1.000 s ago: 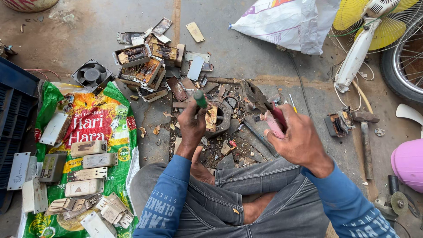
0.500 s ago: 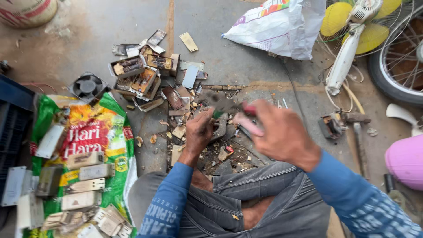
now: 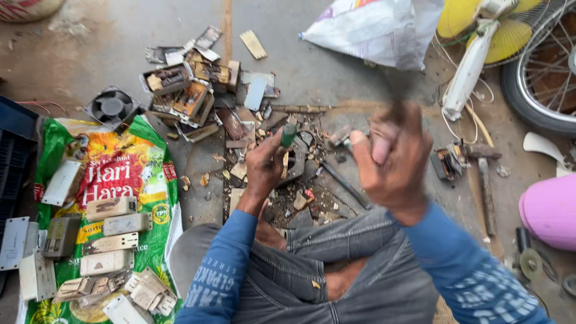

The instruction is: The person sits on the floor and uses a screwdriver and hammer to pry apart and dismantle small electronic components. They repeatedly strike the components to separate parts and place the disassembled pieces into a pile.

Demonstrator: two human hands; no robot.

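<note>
Head view, person seated on the floor (image 3: 336, 78). Centre of frame: the left hand (image 3: 264, 165) is closed around a green-handled tool (image 3: 288, 135), held upright over a dark metal part (image 3: 295, 161) amid scrap debris. Right of centre: the right hand (image 3: 390, 159), raised and blurred, is clenched on a pink-handled tool (image 3: 380, 147); the tool's head cannot be made out. Upper left of centre: a pile of broken electrical parts (image 3: 189, 90). Left: a printed green sack (image 3: 108, 180) laid flat, carrying pale switch plates (image 3: 111, 240); a small black fan (image 3: 111, 106) lies just above it. Right edge: a hammer (image 3: 485, 186), a pink stool (image 3: 551, 210), a wheel (image 3: 540, 72). Top: a white bag (image 3: 378, 27).
</note>
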